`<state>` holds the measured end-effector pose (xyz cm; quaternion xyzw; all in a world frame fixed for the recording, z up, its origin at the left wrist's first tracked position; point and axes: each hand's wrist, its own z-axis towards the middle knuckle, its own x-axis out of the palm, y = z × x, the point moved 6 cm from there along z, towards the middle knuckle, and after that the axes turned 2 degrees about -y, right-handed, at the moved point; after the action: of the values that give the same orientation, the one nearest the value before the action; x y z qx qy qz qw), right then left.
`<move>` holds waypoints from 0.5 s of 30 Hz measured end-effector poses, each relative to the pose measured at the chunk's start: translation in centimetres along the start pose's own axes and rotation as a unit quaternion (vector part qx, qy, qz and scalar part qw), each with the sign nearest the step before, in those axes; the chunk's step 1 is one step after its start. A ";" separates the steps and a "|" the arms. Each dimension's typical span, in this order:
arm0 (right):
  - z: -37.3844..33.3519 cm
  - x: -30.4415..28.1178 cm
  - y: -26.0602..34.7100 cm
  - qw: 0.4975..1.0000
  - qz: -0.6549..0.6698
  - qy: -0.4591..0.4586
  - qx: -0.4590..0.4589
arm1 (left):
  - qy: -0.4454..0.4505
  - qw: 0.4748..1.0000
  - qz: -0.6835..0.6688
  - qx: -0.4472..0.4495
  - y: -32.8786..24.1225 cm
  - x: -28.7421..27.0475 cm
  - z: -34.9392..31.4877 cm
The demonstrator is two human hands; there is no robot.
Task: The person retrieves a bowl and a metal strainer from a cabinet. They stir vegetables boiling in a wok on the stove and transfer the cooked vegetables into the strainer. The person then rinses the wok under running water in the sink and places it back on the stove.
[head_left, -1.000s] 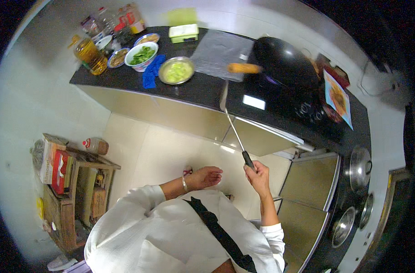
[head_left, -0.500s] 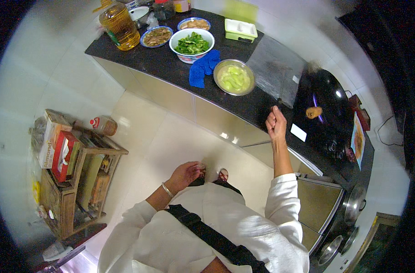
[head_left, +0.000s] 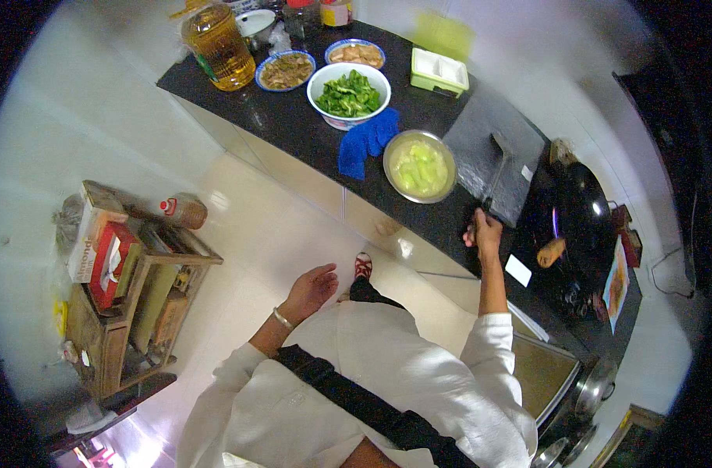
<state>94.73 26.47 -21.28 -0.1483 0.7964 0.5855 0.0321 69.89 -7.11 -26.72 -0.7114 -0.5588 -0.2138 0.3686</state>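
My right hand is closed round the dark handle end of a metal spatula. The spatula's shaft and blade extend away over a grey, glossy board on the counter. Whether the blade touches the board I cannot tell. My left hand, with a bangle on the wrist, hangs over the floor before my body, fingers apart and holding nothing. Left of the spatula stands a metal bowl with pale green pieces in liquid. To the right is a dark wok with a wooden handle.
Along the dark counter are a blue cloth, a bowl of green leaves, two plates of food, an oil bottle and a green-white container. A white card lies by the stove. A wooden shelf stands left.
My right hand has closed round the spatula handle, after being beside its end. My left hand's fingers have spread a little. The whole view has shifted, and one foot shows farther forward.
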 end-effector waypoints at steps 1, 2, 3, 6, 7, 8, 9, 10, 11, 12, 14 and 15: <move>0.0 -0.3 0.0 0.998 -0.052 0.019 -0.022 | -0.007 1.000 0.020 -0.001 -0.6 1.2 0.7; -0.3 0.0 0.9 0.993 -0.103 0.041 -0.047 | -0.014 0.999 0.039 0.001 -1.2 2.6 1.7; -0.7 -0.3 2.0 0.963 -0.259 0.032 -0.067 | -0.022 0.998 0.057 0.002 -1.9 4.0 2.6; -0.7 -2.0 2.0 0.812 -0.524 -0.164 -0.199 | 0.042 0.982 0.185 0.021 -3.8 9.4 5.8; -1.4 -1.4 3.4 0.847 -0.474 -0.151 -0.190 | 0.054 0.959 0.266 0.086 -4.9 10.8 6.8; -1.8 -1.4 4.2 0.876 -0.426 -0.141 -0.173 | 0.070 0.926 0.342 0.142 -5.4 12.3 7.8; -1.3 -0.9 4.0 0.884 -0.341 -0.145 -0.285 | 0.060 0.947 0.295 0.112 -6.1 13.3 9.2; 0.1 -0.9 2.0 0.929 -0.249 -0.103 -0.253 | 0.053 0.964 0.247 0.078 -6.5 14.5 10.6; -0.6 0.3 3.6 0.966 -0.194 -0.067 -0.155 | 0.023 0.957 0.274 0.097 -7.1 15.7 11.2; 0.7 0.6 2.7 0.958 -0.173 -0.069 -0.220 | -0.001 0.946 0.303 0.116 -7.7 16.9 11.9; 1.8 2.5 2.7 0.982 -0.111 -0.028 -0.153 | -0.031 0.919 0.349 0.181 -8.4 17.4 14.1; 2.6 3.3 2.6 0.984 -0.107 -0.016 -0.143 | -0.042 0.904 0.372 0.207 -8.7 17.8 14.6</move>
<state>90.56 28.97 -20.45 -0.2258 0.6835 0.6888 0.0858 65.05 16.34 -20.77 -0.7838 -0.2996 0.0892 0.5366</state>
